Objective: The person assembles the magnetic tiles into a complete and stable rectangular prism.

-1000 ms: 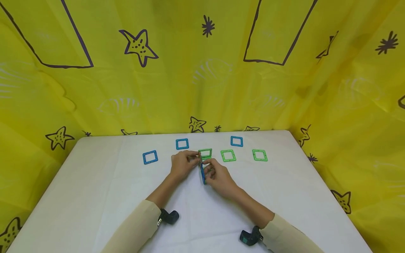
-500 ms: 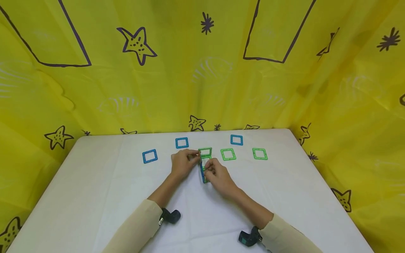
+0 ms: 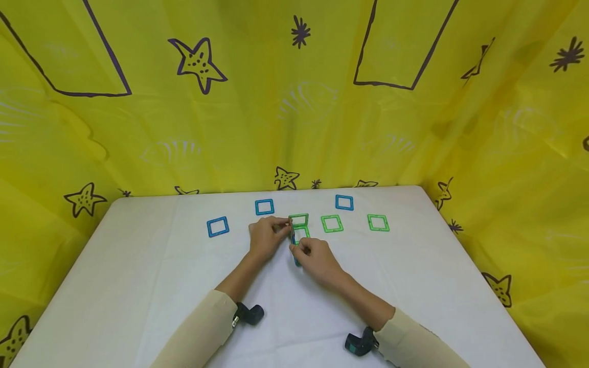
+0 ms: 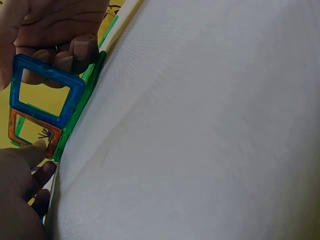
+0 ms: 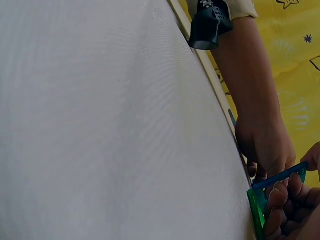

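Two bare hands meet over a small build of square frames at the middle of a white-covered desk. The right hand has its grip closed around a blue frame that stands upright along the build's left side, the thumb at its edge and the fingers against its inner face. The left hand touches an orange frame standing just beyond the blue one — whether that grip pinches the frame or only presses on it, I cannot tell. At the far end a green frame stands up, and next to it another green frame lies flat on the desk; the near end of the build is mostly hidden by the right hand.

Five loose frames lie flat around the build: a blue one to the left, a second blue one farther back, a third blue one back right, and two green ones — one near the build, one farther right. Behind hangs a yellow curtain with starfish drawings.
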### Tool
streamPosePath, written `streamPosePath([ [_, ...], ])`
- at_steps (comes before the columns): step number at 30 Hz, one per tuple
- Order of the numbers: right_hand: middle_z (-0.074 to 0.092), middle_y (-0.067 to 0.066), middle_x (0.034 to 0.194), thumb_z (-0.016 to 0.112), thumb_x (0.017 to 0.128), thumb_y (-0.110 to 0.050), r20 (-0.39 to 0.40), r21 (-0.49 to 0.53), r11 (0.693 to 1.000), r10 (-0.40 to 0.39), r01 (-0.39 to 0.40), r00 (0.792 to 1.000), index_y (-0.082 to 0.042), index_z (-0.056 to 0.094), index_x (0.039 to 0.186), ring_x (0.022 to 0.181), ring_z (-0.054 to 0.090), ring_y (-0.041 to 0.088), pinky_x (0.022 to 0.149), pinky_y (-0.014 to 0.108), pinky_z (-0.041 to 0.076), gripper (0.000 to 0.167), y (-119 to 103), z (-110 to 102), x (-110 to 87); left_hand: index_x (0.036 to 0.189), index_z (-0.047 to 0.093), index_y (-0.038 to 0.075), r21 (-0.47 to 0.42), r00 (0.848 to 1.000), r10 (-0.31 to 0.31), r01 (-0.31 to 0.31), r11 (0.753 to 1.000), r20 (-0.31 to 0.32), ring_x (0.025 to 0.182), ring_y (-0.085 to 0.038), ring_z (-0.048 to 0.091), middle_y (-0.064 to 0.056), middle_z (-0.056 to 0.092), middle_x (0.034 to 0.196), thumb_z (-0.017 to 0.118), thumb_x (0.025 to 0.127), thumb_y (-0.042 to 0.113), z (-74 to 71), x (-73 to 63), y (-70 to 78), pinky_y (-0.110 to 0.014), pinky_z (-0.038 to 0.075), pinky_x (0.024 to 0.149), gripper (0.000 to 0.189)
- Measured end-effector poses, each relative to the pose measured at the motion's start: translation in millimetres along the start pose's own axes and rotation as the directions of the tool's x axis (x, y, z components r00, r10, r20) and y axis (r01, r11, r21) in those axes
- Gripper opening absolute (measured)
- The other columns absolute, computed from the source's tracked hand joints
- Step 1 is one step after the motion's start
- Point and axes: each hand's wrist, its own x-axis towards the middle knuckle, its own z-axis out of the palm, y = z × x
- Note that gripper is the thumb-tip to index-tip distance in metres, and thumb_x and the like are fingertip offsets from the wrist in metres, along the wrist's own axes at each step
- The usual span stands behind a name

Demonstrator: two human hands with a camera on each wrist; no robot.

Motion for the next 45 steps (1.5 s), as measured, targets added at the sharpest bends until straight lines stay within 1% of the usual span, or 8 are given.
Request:
streamPosePath([
  [7, 0.047, -0.007, 0.057, 0.065, 0.104, -0.022, 0.010, -0.003, 1.000, -0.012, 0.012, 1.000, -0.013, 0.055, 0.067, 0.059, 0.045, 0.010, 0.056, 0.025, 0.033, 0.040, 1.0, -0.1, 0.8, 0.114, 0.082, 0.014, -0.008, 1.000, -0.003, 0.003, 1.000, -0.007, 0.071, -0.012, 0.055, 0.003, 0.080, 0.099, 0.084, 0.091, 0.027, -0.3, -0.7, 0.1, -0.050, 0.031, 0.088, 0.026],
  [16, 0.048, -0.007, 0.059, 0.064, 0.106, -0.029, 0.016, -0.011, 1.000, -0.016, 0.017, 1.000, -0.014, 0.056, 0.068, 0.060, 0.045, 0.010, 0.056, 0.026, 0.034, 0.041, 1.8, -0.4, 1.3, 0.115, 0.082, 0.016, -0.002, 1.000, -0.009, 0.009, 1.000, -0.003, 0.069, -0.015, 0.054, 0.004, 0.080, 0.098, 0.083, 0.092, 0.027, 0.7, -0.4, 0.4, -0.049, 0.032, 0.089, 0.026],
  [20, 0.050, -0.005, 0.062, 0.060, 0.108, -0.032, -0.026, 0.006, 1.000, 0.020, -0.019, 0.999, -0.013, 0.059, 0.071, 0.062, 0.047, 0.013, 0.057, 0.028, 0.036, 0.042, 3.3, -9.7, 4.8, 0.116, 0.082, 0.016, 0.008, 1.000, -0.007, 0.007, 1.000, -0.003, 0.078, -0.016, 0.061, 0.003, 0.080, 0.100, 0.083, 0.092, 0.026, 1.7, -0.5, 1.4, -0.049, 0.032, 0.088, 0.026],
  [24, 0.057, 0.000, 0.074, 0.065, 0.105, -0.028, -0.129, -0.050, 0.995, 0.077, -0.084, 0.989, -0.011, 0.063, 0.083, 0.070, 0.051, 0.017, 0.063, 0.031, 0.041, 0.028, 10.3, -26.7, 13.8, 0.118, 0.081, 0.016, 0.016, 1.000, -0.023, 0.022, 1.000, 0.009, 0.085, -0.017, 0.063, 0.002, 0.080, 0.105, 0.082, 0.093, 0.026, 1.6, -0.9, 2.5, -0.048, 0.031, 0.088, 0.027],
  [28, 0.062, 0.005, 0.090, 0.071, 0.099, -0.024, -0.192, -0.102, 0.985, 0.119, -0.140, 0.974, -0.008, 0.066, 0.100, 0.079, 0.054, 0.021, 0.070, 0.035, 0.044, 0.017, 24.3, -44.7, 25.9, 0.118, 0.081, 0.016, 0.007, 0.999, -0.041, 0.040, 0.999, 0.019, 0.080, -0.017, 0.058, 0.003, 0.080, 0.106, 0.082, 0.094, 0.026, -0.1, -1.7, 1.8, -0.046, 0.030, 0.088, 0.027],
  [35, 0.057, 0.014, 0.108, 0.074, 0.097, -0.022, -0.205, -0.163, 0.968, 0.155, -0.190, 0.967, -0.001, 0.064, 0.128, 0.094, 0.051, 0.029, 0.079, 0.040, 0.043, 0.038, 51.1, -67.0, 38.8, 0.117, 0.081, 0.017, 0.004, 0.999, -0.032, 0.032, 0.999, 0.018, 0.075, -0.016, 0.054, 0.004, 0.080, 0.105, 0.082, 0.094, 0.025, -0.4, -2.2, -0.4, -0.046, 0.029, 0.087, 0.025],
  [41, 0.053, 0.022, 0.121, 0.074, 0.098, -0.023, -0.177, -0.225, 0.943, 0.206, -0.244, 0.962, -0.001, 0.054, 0.147, 0.108, 0.052, 0.036, 0.090, 0.049, 0.046, 0.058, 58.6, -77.6, 43.6, 0.116, 0.082, 0.017, -0.002, 1.000, -0.017, 0.018, 1.000, 0.008, 0.075, -0.016, 0.054, 0.005, 0.080, 0.103, 0.082, 0.094, 0.024, -0.7, -2.3, -0.7, -0.046, 0.028, 0.086, 0.024],
  [45, 0.052, 0.026, 0.124, 0.074, 0.097, -0.022, -0.144, -0.248, 0.933, 0.231, -0.261, 0.962, -0.001, 0.050, 0.153, 0.111, 0.052, 0.039, 0.093, 0.053, 0.046, 0.064, 61.6, -81.4, 44.9, 0.116, 0.082, 0.018, 0.003, 1.000, -0.019, 0.019, 1.000, 0.009, 0.075, -0.016, 0.053, 0.006, 0.080, 0.102, 0.082, 0.093, 0.025, 0.4, -1.8, -1.8, -0.044, 0.028, 0.085, 0.024],
])
